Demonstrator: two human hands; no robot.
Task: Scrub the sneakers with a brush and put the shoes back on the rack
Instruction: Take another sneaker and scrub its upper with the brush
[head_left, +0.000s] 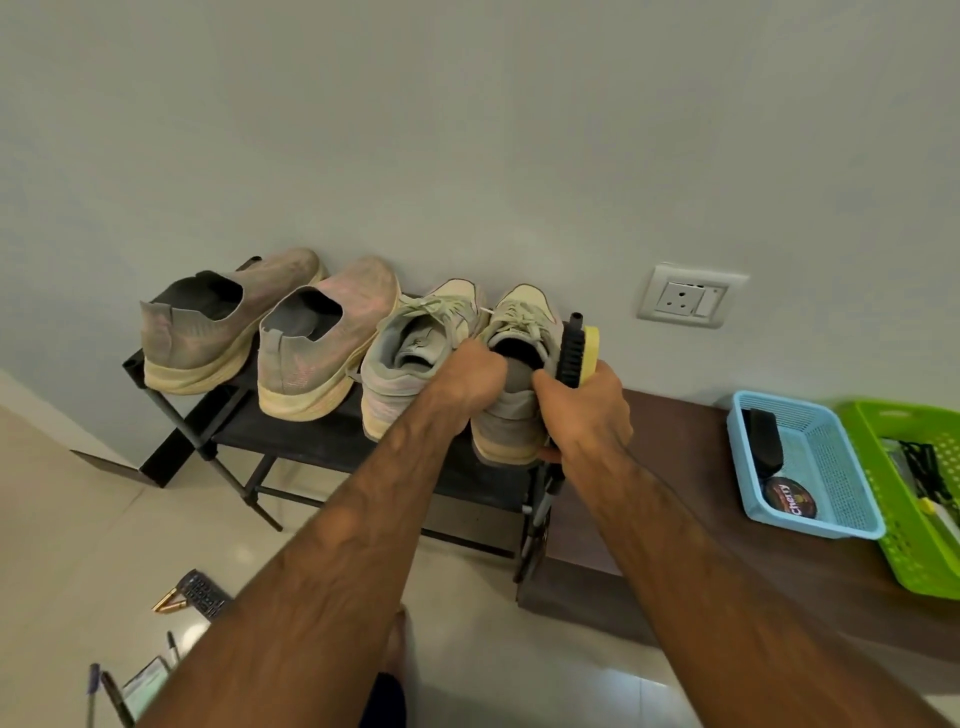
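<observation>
Several worn sneakers stand on the black shoe rack (291, 431) against the wall. Two grey-pink knit sneakers (228, 322) sit at the left. A laced grey sneaker (410, 343) stands next to them. My left hand (470, 379) grips the collar of the rightmost laced sneaker (514, 410), which sits at the rack's right end. My right hand (587, 410) holds a yellow brush with black bristles (579, 351) against that sneaker's right side, the bristles facing the shoe.
A brown wooden bench (691, 467) stands right of the rack, bearing a blue basket (831, 467) with a polish tin and a green basket (914, 519). A wall socket (685, 296) is above. A remote, batteries and pens lie on the floor at lower left.
</observation>
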